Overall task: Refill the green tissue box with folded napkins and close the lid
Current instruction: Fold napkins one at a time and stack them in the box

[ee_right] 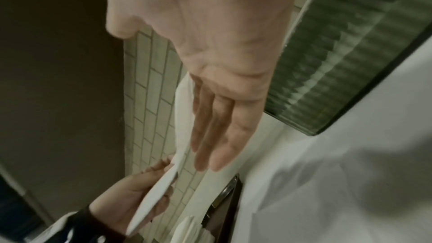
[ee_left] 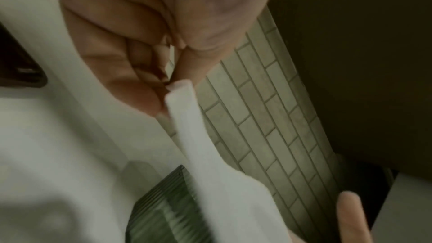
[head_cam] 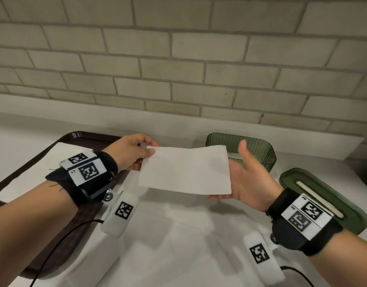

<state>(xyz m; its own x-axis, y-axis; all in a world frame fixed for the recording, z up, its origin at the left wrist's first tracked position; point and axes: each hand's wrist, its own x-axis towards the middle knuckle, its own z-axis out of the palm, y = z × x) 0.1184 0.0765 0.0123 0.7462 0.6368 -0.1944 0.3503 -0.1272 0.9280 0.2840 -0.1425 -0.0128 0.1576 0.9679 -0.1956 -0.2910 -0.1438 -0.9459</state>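
A white folded napkin (head_cam: 185,169) hangs in the air above the counter. My left hand (head_cam: 135,151) pinches its left end between thumb and fingers; the pinch also shows in the left wrist view on the napkin (ee_left: 187,117). My right hand (head_cam: 243,177) lies flat and palm-up under the napkin's right end, fingers straight (ee_right: 217,136), thumb raised. The open green tissue box (head_cam: 259,152), ribbed and translucent, stands just behind the right hand. Its green lid (head_cam: 323,199), with a slot on top, lies on the counter to the right, partly hidden by my right wrist.
A dark brown tray (head_cam: 54,150) at the left holds more white napkins (head_cam: 56,154). The white counter (head_cam: 178,235) runs below both hands. A tiled wall (head_cam: 178,59) rises close behind the box.
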